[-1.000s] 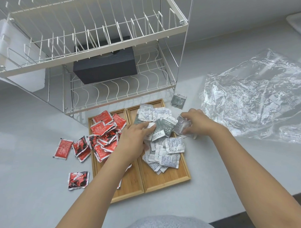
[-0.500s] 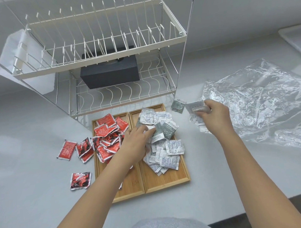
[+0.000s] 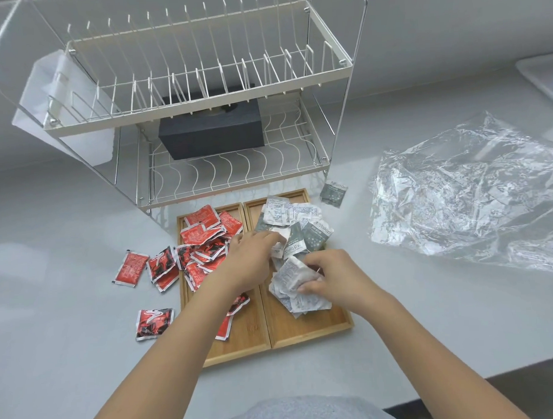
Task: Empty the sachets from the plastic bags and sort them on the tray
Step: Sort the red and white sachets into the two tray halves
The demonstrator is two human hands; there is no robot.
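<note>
Grey counter (image 3: 397,299) holds an emptied plastic bag (image 3: 469,199); most sachets sit sorted on the tray (image 3: 310,330), though strays (image 3: 131,268) remain outside while the left hand (image 3: 248,260) presses flat and the right hand (image 3: 334,278) pinches white sachets (image 3: 290,273).

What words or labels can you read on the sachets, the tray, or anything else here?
Nothing reads with certainty.
Grey-green sachets: a white brand line and small print, too blurred to quote.
Stray grey-green sachet beside the tray: same line, unreadable.
Red sachets: small print and a white swirl, too small.
Wooden tray: faint stamped mark, illegible.
Black box: no text visible.
</note>
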